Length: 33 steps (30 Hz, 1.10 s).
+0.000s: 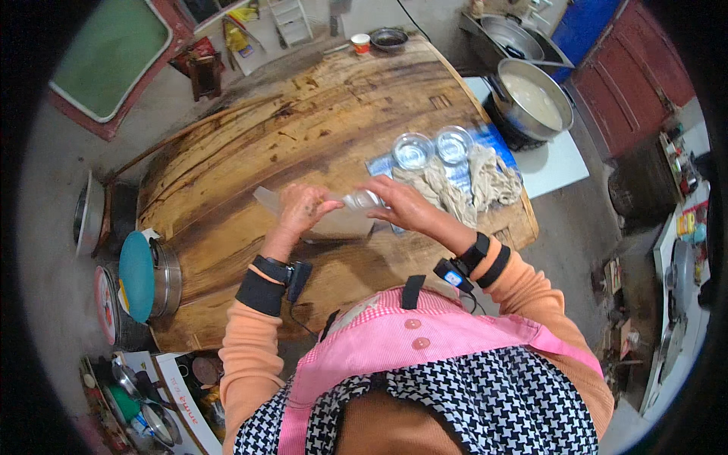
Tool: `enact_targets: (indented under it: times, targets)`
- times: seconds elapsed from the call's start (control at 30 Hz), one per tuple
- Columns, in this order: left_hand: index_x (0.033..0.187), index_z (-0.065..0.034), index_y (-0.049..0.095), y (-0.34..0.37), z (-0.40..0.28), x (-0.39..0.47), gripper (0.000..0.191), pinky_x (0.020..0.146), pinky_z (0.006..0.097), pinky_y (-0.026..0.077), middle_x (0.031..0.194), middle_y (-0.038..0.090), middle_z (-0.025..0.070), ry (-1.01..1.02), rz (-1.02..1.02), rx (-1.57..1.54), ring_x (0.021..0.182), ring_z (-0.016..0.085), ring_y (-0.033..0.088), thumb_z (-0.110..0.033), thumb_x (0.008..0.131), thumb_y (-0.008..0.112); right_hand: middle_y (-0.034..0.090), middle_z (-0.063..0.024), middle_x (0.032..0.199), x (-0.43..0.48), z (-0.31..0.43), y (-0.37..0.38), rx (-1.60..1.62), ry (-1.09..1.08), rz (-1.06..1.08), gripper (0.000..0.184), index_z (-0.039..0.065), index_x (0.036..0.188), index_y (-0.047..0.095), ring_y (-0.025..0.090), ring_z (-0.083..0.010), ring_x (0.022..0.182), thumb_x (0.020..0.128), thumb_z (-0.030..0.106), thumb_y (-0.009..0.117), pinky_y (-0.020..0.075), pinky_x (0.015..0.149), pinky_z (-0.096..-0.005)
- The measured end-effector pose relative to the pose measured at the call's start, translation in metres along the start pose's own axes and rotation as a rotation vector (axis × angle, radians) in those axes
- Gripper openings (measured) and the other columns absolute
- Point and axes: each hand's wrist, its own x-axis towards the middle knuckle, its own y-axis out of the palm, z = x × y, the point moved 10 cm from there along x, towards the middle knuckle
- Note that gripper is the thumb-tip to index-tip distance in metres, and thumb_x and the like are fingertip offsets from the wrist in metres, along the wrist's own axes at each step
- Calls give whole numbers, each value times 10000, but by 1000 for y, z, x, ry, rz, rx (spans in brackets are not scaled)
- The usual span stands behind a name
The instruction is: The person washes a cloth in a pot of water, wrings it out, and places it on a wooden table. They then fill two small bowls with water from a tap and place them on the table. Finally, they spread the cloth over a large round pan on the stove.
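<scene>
Over the wooden table (239,153), my left hand (301,207) pinches a translucent plastic bag (341,228). Its milky sheet spreads below and to the left of the fingers. My right hand (401,206) curves around clear plastic bowls (362,199), which look stacked and lie sideways at the bag; blur hides how many there are. Just beyond my right hand, a clear round bowl (413,151) stands beside another clear bowl (454,144). Both rest near a blue-and-white sheet (493,138). Crumpled beige cloths (490,175) lie nearer to me.
At the right, a large pot of whitish liquid (534,99) stands past the table's edge. A paper cup (360,43) and a dark bowl (389,38) sit at the far edge. On the left are a steel pot (166,278) and a teal round lid (136,277).
</scene>
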Motion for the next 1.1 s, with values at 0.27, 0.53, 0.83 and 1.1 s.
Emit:
enact_targets:
  times: [0.27, 0.53, 0.83, 1.1]
  targets:
    - [620, -114, 618, -12, -8, 0, 367, 528, 390, 400, 550, 543, 108, 58, -104, -2, 569, 297, 534, -477, 667, 589, 527, -195, 945, 6, -23, 12, 19, 216, 57, 363, 59, 1021, 483, 516, -363, 837, 776, 320, 544, 426, 681, -409]
    - [617, -109, 612, -6, -5, 3, 370, 530, 391, 399, 584, 558, 100, 50, -12, 50, 590, 297, 539, -470, 685, 570, 504, -154, 1032, 7, -12, 0, 175, 131, -3, 489, 94, 1111, 462, 501, -335, 936, 689, 264, 641, 426, 745, -375]
    - [630, -122, 628, -7, -1, 2, 372, 535, 369, 403, 550, 546, 90, 37, -61, 18, 571, 286, 538, -490, 662, 588, 536, -128, 980, 11, -5, 2, 58, 52, 34, 344, 75, 1007, 507, 518, -319, 886, 693, 167, 613, 437, 713, -371]
    - [624, -104, 592, -8, -4, 3, 375, 519, 378, 399, 556, 548, 79, 71, -54, 0, 571, 283, 541, -476, 666, 586, 515, -126, 1036, -25, -107, 2, 180, 396, -19, 355, 58, 994, 499, 518, -305, 932, 673, 108, 641, 436, 762, -342]
